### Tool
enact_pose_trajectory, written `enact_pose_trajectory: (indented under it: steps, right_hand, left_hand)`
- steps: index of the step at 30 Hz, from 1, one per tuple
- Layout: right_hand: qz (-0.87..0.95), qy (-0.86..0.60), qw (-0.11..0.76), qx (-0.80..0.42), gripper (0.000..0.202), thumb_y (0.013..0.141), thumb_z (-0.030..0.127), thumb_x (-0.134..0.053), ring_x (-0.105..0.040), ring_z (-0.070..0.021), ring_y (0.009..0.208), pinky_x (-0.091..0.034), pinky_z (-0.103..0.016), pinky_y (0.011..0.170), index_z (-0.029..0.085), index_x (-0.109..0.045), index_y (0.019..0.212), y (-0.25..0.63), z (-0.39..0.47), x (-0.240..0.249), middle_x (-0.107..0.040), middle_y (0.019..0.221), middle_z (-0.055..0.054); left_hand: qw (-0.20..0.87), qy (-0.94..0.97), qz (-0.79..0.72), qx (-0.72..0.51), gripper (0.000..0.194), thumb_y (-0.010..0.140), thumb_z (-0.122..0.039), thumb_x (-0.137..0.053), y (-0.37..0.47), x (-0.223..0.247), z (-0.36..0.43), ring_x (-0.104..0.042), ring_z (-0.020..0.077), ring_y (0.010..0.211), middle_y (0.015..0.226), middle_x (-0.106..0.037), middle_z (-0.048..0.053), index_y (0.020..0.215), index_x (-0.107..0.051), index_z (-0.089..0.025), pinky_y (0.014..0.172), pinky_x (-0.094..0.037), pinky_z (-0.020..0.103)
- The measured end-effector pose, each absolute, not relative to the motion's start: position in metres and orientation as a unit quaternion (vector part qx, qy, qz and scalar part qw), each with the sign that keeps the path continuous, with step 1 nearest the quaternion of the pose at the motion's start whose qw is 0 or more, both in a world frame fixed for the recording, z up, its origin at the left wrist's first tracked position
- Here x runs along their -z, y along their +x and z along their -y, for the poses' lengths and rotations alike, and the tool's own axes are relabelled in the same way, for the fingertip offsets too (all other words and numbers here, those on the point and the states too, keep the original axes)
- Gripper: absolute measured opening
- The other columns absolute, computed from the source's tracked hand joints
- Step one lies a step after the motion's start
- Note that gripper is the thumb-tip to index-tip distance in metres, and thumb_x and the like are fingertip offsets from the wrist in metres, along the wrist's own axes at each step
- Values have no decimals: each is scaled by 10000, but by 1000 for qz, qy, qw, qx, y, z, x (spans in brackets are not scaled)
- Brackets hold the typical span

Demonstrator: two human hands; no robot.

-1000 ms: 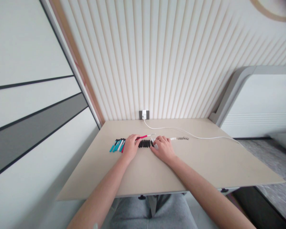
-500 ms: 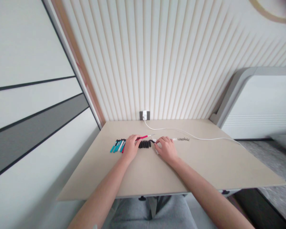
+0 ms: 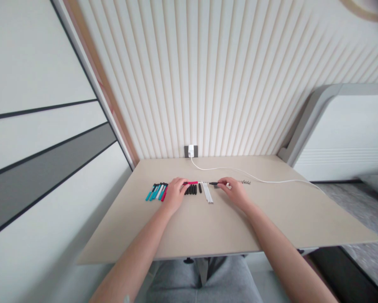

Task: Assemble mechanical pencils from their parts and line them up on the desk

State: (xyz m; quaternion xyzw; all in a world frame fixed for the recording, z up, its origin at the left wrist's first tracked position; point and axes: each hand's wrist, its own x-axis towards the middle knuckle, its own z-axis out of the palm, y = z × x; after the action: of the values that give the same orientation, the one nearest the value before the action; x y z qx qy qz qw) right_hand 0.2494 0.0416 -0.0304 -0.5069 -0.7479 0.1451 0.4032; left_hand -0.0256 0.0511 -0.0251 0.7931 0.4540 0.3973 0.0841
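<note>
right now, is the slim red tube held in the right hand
No, the slim red tube is in the left hand, while the right hand holds a slim black tube.

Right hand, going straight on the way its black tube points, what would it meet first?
Probably the white refill sticking out of the red barrel in the left hand, though depth is unclear.
</note>
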Motion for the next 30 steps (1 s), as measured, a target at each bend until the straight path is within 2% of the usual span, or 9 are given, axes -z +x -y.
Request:
enact_pose_trajectory:
  steps: [30]
  right_hand:
    - [746,-497,422,-134,159,857,321,-562,-606,-199,779,-447,-332,741,204,-665,888,251,-42,31,-685,836,-45]
  left_hand:
    - [89,809,-436,-385,108,901,-226,-540,-26,28,-52,-587,208,936,952,-647,42,966,-625,-207,860,-458,360]
